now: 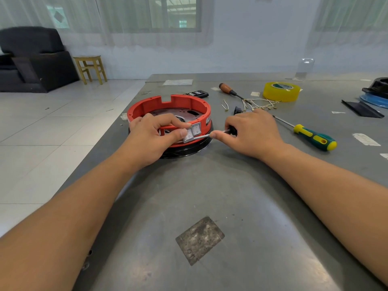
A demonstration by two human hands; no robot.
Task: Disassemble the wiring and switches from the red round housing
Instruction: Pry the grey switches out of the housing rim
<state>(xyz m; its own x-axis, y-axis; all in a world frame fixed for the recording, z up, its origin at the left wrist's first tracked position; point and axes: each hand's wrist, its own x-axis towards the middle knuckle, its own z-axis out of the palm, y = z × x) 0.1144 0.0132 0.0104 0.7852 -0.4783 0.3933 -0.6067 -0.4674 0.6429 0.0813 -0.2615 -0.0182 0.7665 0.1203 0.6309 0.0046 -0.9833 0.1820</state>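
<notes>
1. Progress check: a loose bundle of wires (261, 103) and one small black switch (237, 110) lie out on the table (210, 185), well apart from the housing, so I judge the wiring is largely out already.
2. Left to do: two grey rocker switches, the lower switch (188, 135) tilted and partly out of its slot, the upper switch (197, 129) seated in the wall of the red round housing (168, 106).
3. My left hand (151, 137) is curled over the housing's near rim, thumb and forefinger pinching the lower switch.
4. My right hand (252, 133) is clamped around a small black-handled screwdriver (218, 132); its metal shaft reaches left and its tip touches the lower switch's edge.
5. The housing sits on a black base between my two hands, directly under the left and just beside the right.
6. Spare tools wait further right: a green-and-yellow screwdriver (312, 137) and a wooden-handled one (227, 89).
</notes>
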